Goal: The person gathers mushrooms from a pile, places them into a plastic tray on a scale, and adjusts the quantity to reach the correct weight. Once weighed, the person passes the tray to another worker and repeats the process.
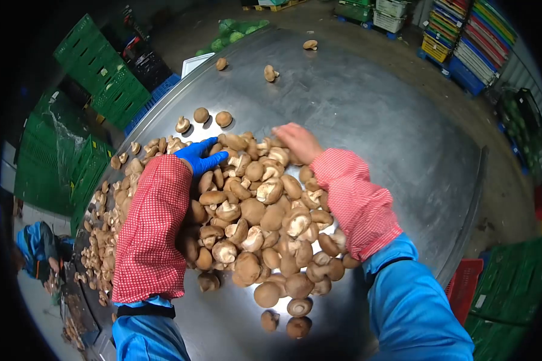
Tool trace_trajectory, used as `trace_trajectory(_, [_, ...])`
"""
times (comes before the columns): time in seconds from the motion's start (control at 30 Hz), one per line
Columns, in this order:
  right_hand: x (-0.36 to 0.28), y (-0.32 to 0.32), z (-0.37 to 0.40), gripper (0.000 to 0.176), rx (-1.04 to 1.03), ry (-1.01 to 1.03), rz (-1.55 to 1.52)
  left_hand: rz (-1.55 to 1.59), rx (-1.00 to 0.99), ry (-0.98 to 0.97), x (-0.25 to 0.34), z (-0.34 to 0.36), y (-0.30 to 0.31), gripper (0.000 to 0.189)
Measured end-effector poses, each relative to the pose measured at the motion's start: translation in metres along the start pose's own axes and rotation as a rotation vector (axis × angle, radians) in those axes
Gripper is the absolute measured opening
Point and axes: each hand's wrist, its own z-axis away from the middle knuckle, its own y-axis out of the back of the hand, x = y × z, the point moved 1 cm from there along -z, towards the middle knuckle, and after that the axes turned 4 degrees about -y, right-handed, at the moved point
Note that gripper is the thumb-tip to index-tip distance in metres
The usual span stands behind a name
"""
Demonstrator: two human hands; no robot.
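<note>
A heap of brown mushrooms (253, 210), shiitake by their look, lies on the metal table between my forearms. My left hand (202, 157), in a blue glove, rests on the heap's far left side with thumb and fingers apart. At the far right edge of the heap, my bare right hand (298, 142) reaches inward with its fingers extended against the mushrooms; the fingertips are slightly blurred. Neither hand grips a mushroom that I can see. Red-and-white checked sleeve covers sit over blue sleeves on both forearms.
Smaller mushrooms (105, 240) spread along the left of the metal table (403, 132). Single mushrooms (271, 73) lie toward its far end. Green crates (102, 72) stand at left, with more at lower right beside a red crate (464, 289). Another person (39, 246) is at far left.
</note>
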Motion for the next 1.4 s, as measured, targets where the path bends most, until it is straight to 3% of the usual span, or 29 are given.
trace_trajectory(0.07, [-0.018, -0.025, 0.008, 0.053, -0.090, 0.040, -0.210, -0.074, -0.013, 0.078, 0.002, 0.011, -0.001, 0.082])
trace_trajectory(0.27, [-0.040, -0.096, 0.045, 0.045, -0.050, 0.151, -0.498, -0.201, -0.001, 0.011, -0.009, 0.061, -0.020, 0.084])
trace_trajectory(0.33, [-0.054, -0.110, 0.067, 0.041, -0.079, 0.083, -0.547, -0.098, -0.033, -0.057, -0.007, 0.088, -0.023, 0.080])
trace_trajectory(0.47, [-0.076, -0.138, 0.106, 0.037, -0.064, 0.136, -0.592, -0.170, 0.198, -0.183, -0.042, 0.136, -0.059, 0.078])
trace_trajectory(0.53, [-0.088, -0.155, 0.127, 0.037, -0.095, 0.084, -0.628, -0.056, 0.202, -0.208, -0.048, 0.164, -0.069, 0.075])
trace_trajectory(0.6, [-0.099, -0.174, 0.145, 0.038, -0.126, 0.058, -0.688, 0.044, 0.150, -0.117, -0.052, 0.193, -0.078, 0.075])
trace_trajectory(0.67, [-0.113, -0.194, 0.160, 0.041, -0.129, 0.081, -0.613, 0.002, 0.111, -0.005, -0.066, 0.221, -0.089, 0.075])
trace_trajectory(0.73, [-0.125, -0.221, 0.173, 0.043, -0.066, 0.144, -0.556, -0.151, 0.268, -0.057, -0.083, 0.246, -0.105, 0.075])
trace_trajectory(0.87, [-0.152, -0.233, 0.187, 0.055, -0.376, 0.172, -0.422, -0.102, 0.179, 0.020, -0.099, 0.293, -0.103, 0.075])
trace_trajectory(0.9, [-0.153, -0.232, 0.180, 0.060, -0.444, 0.324, -0.239, -0.036, 0.202, -0.019, -0.097, 0.304, -0.097, 0.073])
trace_trajectory(1.0, [-0.180, -0.164, 0.127, 0.050, -0.426, 0.421, 0.009, 0.100, 0.355, -0.095, -0.101, 0.320, -0.075, 0.069])
trace_trajectory(1.03, [-0.179, -0.140, 0.096, 0.035, -0.260, 0.337, 0.119, 0.150, 0.466, -0.120, -0.096, 0.317, -0.058, 0.060])
trace_trajectory(1.07, [-0.145, -0.137, 0.055, 0.023, -0.023, 0.501, -0.290, 0.151, 0.573, -0.143, -0.110, 0.306, -0.051, 0.053])
trace_trajectory(1.1, [-0.124, -0.117, 0.019, 0.021, 0.040, 0.225, -0.491, 0.152, 0.684, -0.166, -0.126, 0.295, -0.044, 0.047])
trace_trajectory(1.13, [-0.124, -0.080, -0.003, 0.024, 0.212, 0.099, -0.266, 0.392, 0.780, -0.052, -0.143, 0.277, -0.039, 0.040])
trace_trajectory(1.17, [-0.095, -0.063, -0.035, 0.032, 0.352, 0.119, -0.075, 0.440, 0.871, -0.007, -0.158, 0.254, -0.030, 0.042])
trace_trajectory(1.2, [-0.057, -0.051, -0.070, 0.044, 0.366, 0.082, 0.038, 0.493, 0.913, 0.068, -0.167, 0.230, -0.018, 0.044])
trace_trajectory(1.23, [-0.033, -0.040, -0.092, 0.049, 0.383, 0.014, 0.066, 0.306, 1.023, 0.028, -0.181, 0.205, -0.013, 0.051])
trace_trajectory(1.27, [-0.020, -0.038, -0.109, 0.055, 0.397, -0.053, 0.095, 0.283, 0.969, 0.061, -0.195, 0.181, -0.005, 0.061])
trace_trajectory(1.4, [-0.023, -0.080, -0.146, 0.058, 0.285, 0.087, 0.190, 0.177, 0.562, 0.240, -0.215, 0.114, -0.011, 0.072])
